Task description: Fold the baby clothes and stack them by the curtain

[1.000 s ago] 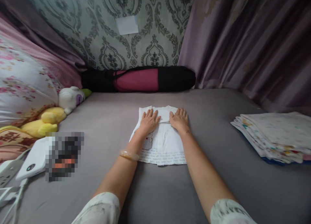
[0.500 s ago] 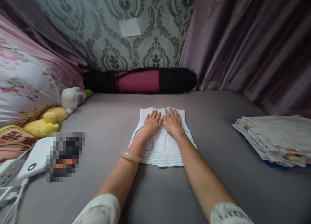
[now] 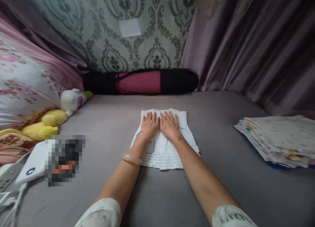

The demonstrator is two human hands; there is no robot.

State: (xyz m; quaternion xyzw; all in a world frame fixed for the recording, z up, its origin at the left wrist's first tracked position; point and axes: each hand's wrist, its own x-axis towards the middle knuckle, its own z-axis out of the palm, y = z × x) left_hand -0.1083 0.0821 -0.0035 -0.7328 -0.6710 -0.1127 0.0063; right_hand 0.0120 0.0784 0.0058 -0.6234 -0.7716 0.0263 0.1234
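A small white sleeveless shirt (image 3: 172,158) with printed lettering near its hem lies flat on the grey bed sheet (image 3: 211,132). My left hand (image 3: 150,124) rests palm down on its upper left part, fingers stretched out. Close beside it, my right hand (image 3: 169,124) lies flat on the upper middle of the shirt, its fingers spread. Both thumbs almost meet at the centre. The cloth under my palms and forearms is hidden. A pale bangle (image 3: 132,159) circles my left wrist.
A stack of folded cloths (image 3: 278,138) lies at the right. Along the wall stretches a black and pink bag (image 3: 140,82). At the left are plush toys (image 3: 50,123), a floral pillow (image 3: 22,86), a white box-like device (image 3: 34,164) with cables, and a power strip (image 3: 8,176).
Both hands have slid a little to the left across the shirt, still flat on it. The shirt stays in nearly the same place.
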